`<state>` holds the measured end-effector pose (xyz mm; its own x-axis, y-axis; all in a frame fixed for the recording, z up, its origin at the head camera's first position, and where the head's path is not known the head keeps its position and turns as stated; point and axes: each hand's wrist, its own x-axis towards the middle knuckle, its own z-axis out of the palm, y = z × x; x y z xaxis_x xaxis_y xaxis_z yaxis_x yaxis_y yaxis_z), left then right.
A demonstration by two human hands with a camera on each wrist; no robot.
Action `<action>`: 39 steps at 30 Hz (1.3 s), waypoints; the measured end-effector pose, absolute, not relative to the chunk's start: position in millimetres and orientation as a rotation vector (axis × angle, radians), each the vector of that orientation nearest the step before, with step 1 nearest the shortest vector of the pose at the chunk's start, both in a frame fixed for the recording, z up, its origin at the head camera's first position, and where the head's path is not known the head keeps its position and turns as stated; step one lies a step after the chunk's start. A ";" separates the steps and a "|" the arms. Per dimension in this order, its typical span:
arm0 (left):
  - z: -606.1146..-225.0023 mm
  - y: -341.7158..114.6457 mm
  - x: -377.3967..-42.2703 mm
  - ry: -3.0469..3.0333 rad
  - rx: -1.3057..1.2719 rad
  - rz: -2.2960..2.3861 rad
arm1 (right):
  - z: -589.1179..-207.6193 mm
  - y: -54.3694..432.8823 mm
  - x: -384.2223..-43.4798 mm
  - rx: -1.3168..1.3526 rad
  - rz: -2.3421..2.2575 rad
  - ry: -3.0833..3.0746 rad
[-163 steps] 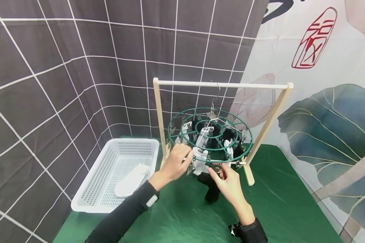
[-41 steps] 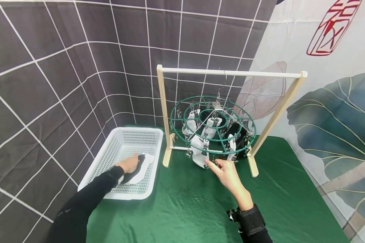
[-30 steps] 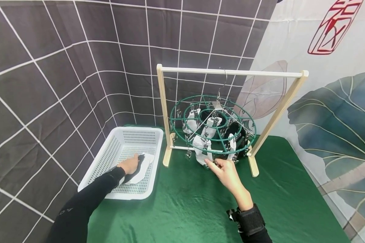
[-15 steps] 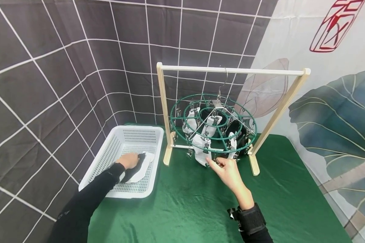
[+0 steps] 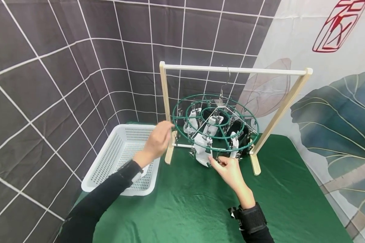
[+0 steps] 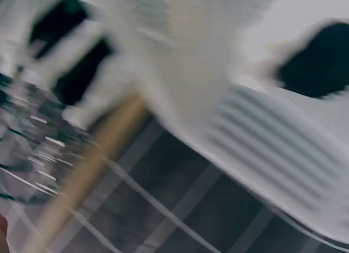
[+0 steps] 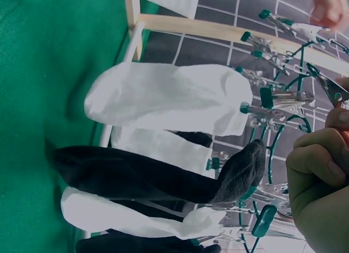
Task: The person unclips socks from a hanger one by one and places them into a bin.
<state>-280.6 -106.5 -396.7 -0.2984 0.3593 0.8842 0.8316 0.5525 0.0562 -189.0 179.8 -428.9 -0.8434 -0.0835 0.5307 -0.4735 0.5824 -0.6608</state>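
My right hand (image 5: 229, 170) pinches a small metal clip (image 7: 330, 89) with green tips below the front of a round green clip hanger (image 5: 197, 145). My left hand (image 5: 156, 140) is up over the basket's far right corner, loosely curled, with its fingertips right at the hanger's left rim and nothing seen in them. White socks (image 7: 169, 97) and black socks (image 7: 142, 174) hang from the clips. In the white basket (image 5: 94, 180) lies a white sock (image 5: 143, 171), mostly hidden by the left arm; a blurred black patch (image 6: 322, 62) shows in the basket in the left wrist view.
The hanger hooks onto the white bar (image 5: 197, 68) of a wooden stand (image 5: 287, 101). A green cloth (image 5: 176, 209) covers the table. Behind stand a dark grid-patterned backdrop (image 5: 134, 60) and a white printed one (image 5: 292, 37).
My left hand has risen out of the basket toward the hanger's left rim. My right hand stays at the clip. The black sock below it in the oldest frame no longer shows there.
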 end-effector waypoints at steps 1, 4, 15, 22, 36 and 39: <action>-394.0 -95.6 -278.7 -1.850 -1.023 -0.650 | -428.5 179.8 -188.8 0.438 1.185 -2.367; -389.5 -70.7 -273.6 -1.858 -1.127 -0.608 | -427.7 179.1 -188.1 0.416 1.199 -2.365; -393.4 -56.6 -268.0 -2.012 -1.120 -0.455 | -434.3 176.6 -186.1 0.446 1.180 -2.398; -394.9 -58.7 -269.7 -2.020 -1.111 -0.510 | -436.6 182.2 -195.0 0.344 1.008 -2.590; -395.9 -56.9 -268.3 -2.041 -1.117 -0.533 | -398.1 170.5 -254.6 0.307 0.809 -2.724; -395.4 -57.6 -269.3 -2.045 -1.118 -0.536 | -390.8 165.0 -267.1 0.249 0.780 -2.815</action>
<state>-269.3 -57.6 -395.4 -0.3534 0.5397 0.7640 0.8449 0.5348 0.0131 -267.1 165.0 -390.8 -0.9637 -0.1057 0.2452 -0.2168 0.8457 -0.4876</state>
